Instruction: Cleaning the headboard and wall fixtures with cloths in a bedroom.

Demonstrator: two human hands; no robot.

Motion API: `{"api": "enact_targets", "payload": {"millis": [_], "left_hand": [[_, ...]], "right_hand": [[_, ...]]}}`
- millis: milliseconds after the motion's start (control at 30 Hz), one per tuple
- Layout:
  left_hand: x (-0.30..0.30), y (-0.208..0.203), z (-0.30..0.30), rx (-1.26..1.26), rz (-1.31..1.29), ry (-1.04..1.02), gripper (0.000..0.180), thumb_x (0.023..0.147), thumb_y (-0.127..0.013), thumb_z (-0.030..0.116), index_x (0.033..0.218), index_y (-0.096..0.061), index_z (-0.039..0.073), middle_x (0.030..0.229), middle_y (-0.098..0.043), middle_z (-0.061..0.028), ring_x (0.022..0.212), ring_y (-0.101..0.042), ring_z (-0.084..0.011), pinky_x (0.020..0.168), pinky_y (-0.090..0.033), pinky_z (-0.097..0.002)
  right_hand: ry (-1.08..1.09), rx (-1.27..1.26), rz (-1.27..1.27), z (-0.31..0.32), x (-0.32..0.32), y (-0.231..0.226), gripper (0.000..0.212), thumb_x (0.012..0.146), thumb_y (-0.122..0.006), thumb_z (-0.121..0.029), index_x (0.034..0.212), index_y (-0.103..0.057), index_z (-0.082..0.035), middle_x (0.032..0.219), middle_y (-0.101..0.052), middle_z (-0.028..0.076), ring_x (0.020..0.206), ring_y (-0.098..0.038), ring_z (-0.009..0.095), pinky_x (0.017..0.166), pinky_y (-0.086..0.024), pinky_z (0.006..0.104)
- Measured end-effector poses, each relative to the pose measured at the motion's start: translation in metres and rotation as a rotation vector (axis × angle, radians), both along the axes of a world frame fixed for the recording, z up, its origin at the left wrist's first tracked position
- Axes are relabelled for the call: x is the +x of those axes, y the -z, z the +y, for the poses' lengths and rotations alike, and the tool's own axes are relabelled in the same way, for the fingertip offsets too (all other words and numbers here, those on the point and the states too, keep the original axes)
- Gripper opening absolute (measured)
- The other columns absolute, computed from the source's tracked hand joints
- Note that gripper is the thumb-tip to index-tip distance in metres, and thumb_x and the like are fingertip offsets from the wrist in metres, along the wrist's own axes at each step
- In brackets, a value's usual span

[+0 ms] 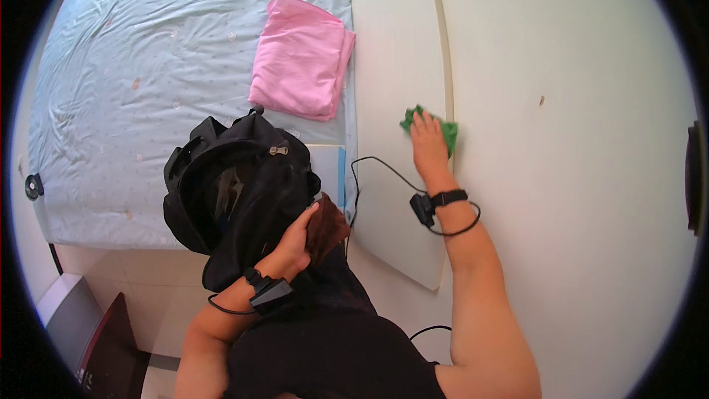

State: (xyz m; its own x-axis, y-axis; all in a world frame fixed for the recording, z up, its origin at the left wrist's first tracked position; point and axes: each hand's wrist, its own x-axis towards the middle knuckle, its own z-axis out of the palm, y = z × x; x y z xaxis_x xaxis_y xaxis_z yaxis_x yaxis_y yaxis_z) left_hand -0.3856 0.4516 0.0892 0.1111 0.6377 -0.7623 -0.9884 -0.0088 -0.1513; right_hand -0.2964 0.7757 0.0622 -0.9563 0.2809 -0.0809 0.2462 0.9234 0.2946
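Observation:
An open black backpack [258, 177] stands at the near edge of the bed, its main opening unzipped. Something pale and see-through shows inside. My left hand [297, 240] is at the pack's right side, closed on a dark brown, soft piece [329, 229] that looks like cloth or a pouch; some of its fingers are hidden. My right hand [428, 137] reaches forward over the white board beside the bed. Its fingers press and grip a crumpled green piece [450, 137], thin like cloth or plastic, against that board.
A folded pink cloth [301, 58] lies on the light blue patterned sheet [148, 66]. A blue-edged flat item [336, 170] sits partly behind the backpack. The white board [395, 222] leans by the white wall [576, 214]. A black cable [377, 158] crosses the board. A dark red chair-like thing [111, 347] stands lower left.

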Motion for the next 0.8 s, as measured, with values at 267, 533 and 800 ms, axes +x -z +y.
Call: {"api": "enact_targets", "payload": {"millis": [267,533,800], "left_hand": [[-0.008,-0.007,0.001,0.047,0.01,-0.019,0.034,0.088,-0.05,0.035,0.104,-0.06,0.006,0.101,-0.062,-0.0064,0.094,-0.059,-0.0205,0.084,-0.048,-0.0317],[-0.001,0.006,0.004,-0.098,0.022,0.029,0.034,0.087,-0.053,0.035,0.106,-0.06,0.008,0.104,-0.062,-0.0058,0.096,-0.059,-0.0199,0.085,-0.047,-0.0316],[0.004,0.018,0.01,-0.133,-0.04,-0.006,0.032,0.087,-0.054,0.034,0.107,-0.06,0.01,0.105,-0.063,-0.0049,0.097,-0.059,-0.0203,0.087,-0.046,-0.032]], "right_hand": [[-0.042,-0.322,-0.442,-0.098,0.116,0.049,0.028,0.078,-0.048,-0.001,0.103,-0.058,0.006,0.127,-0.046,0.016,0.124,-0.035,0.035,0.105,-0.027,0.0434],[-0.027,-0.126,-0.184,-0.025,0.026,0.072,0.024,0.077,-0.047,-0.003,0.096,-0.059,0.004,0.122,-0.049,0.016,0.12,-0.039,0.032,0.104,-0.026,0.0435],[0.068,-0.025,-0.002,0.024,-0.053,0.077,0.036,0.08,-0.044,0.0,0.114,-0.051,0.006,0.133,-0.04,0.017,0.127,-0.03,0.032,0.107,-0.021,0.0435]]}}
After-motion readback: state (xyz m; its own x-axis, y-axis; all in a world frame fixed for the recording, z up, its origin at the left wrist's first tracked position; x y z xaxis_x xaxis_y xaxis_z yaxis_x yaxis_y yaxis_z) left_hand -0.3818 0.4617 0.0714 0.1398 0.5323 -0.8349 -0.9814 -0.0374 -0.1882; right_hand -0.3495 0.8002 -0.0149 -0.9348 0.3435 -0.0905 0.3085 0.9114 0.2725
